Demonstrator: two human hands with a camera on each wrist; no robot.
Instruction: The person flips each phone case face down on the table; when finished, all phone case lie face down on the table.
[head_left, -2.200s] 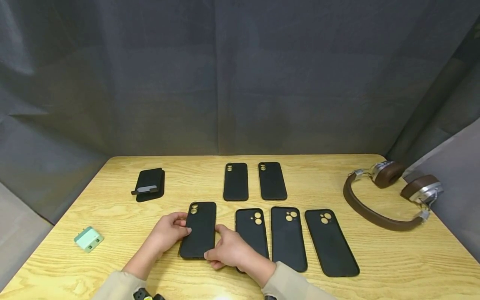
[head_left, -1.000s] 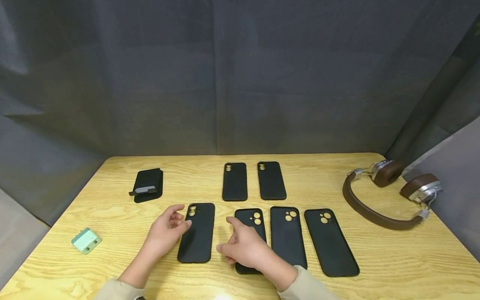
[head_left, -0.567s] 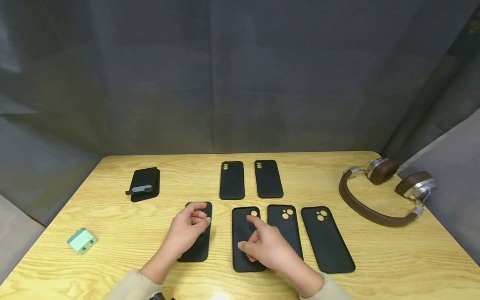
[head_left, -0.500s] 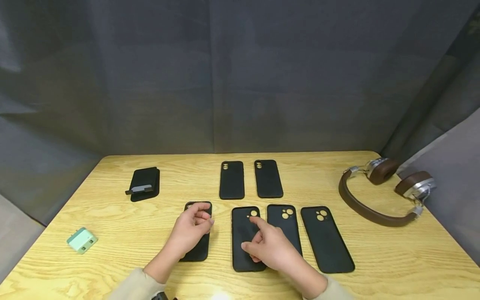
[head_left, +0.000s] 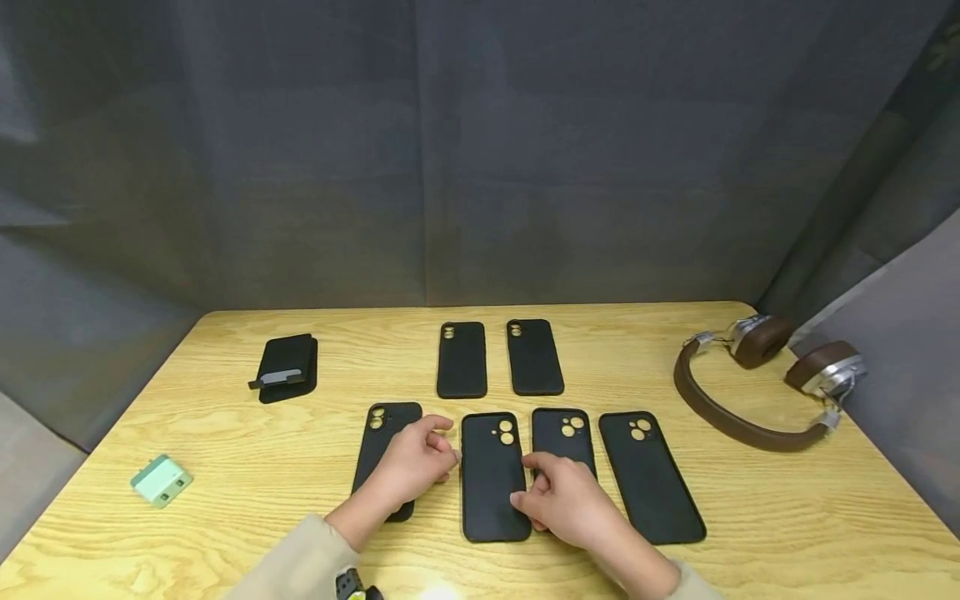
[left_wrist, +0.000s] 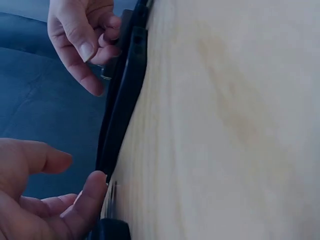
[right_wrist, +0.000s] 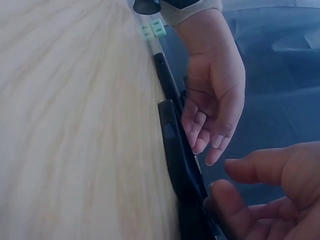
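Several black phone cases lie back-up on a wooden table [head_left: 772, 517]. My hands flank the second case [head_left: 491, 475] of the front row. My left hand [head_left: 416, 465] lies partly over the leftmost case [head_left: 378, 442], its fingers relaxed and its fingertips at the second case's left edge. My right hand [head_left: 561, 502] touches that case's right edge with loosely curled fingers. In the left wrist view my thumb [left_wrist: 92, 192] meets the case's rim [left_wrist: 125, 100]. In the right wrist view a fingertip [right_wrist: 217, 197] rests against the case [right_wrist: 180, 160], with my left hand [right_wrist: 215, 100] opposite.
Two more cases [head_left: 562, 433] [head_left: 648, 475] continue the front row to the right, and two [head_left: 461, 358] [head_left: 534, 357] lie behind. A black wallet-like item [head_left: 287, 367] and a mint-green charger [head_left: 161, 481] are at the left, brown headphones [head_left: 750, 400] at the right.
Both hands have left the leftmost case and moved right to the second case. The right hand dropped from the camera cut-out to the case's right edge, and the left now reaches its left edge.
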